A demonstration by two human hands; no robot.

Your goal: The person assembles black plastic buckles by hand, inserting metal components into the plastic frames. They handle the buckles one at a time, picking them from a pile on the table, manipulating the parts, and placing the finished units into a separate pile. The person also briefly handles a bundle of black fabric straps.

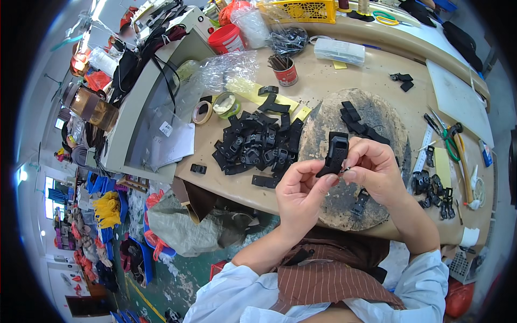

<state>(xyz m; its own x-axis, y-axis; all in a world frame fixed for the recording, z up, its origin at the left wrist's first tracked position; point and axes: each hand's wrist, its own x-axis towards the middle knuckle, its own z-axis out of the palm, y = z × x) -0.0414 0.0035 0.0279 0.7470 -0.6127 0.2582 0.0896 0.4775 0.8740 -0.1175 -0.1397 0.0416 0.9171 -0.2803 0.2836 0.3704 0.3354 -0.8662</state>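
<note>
Above the round wooden block (321,116), my left hand (298,195) pinches a black plastic buckle (337,148) with a short black strap end, held upright. My right hand (377,171) is closed at the buckle's right side, thumb and forefinger pressed together near its lower end. Something small and shiny shows between the fingertips there, too small to name. Black strap pieces (351,111) lie on the block behind my hands, and another black buckle piece (360,202) rests on it below my right hand. To the left spreads a heap of black strapped buckles (253,141).
Tape roll (202,112), green-rimmed tub (226,105) and red can of rods (284,71) stand behind the heap. At right lie a hammer (462,156), green-handled pliers (448,144), a ruler (423,149) and more buckles (431,188). A grey-green sack (186,223) sits below the table's left edge.
</note>
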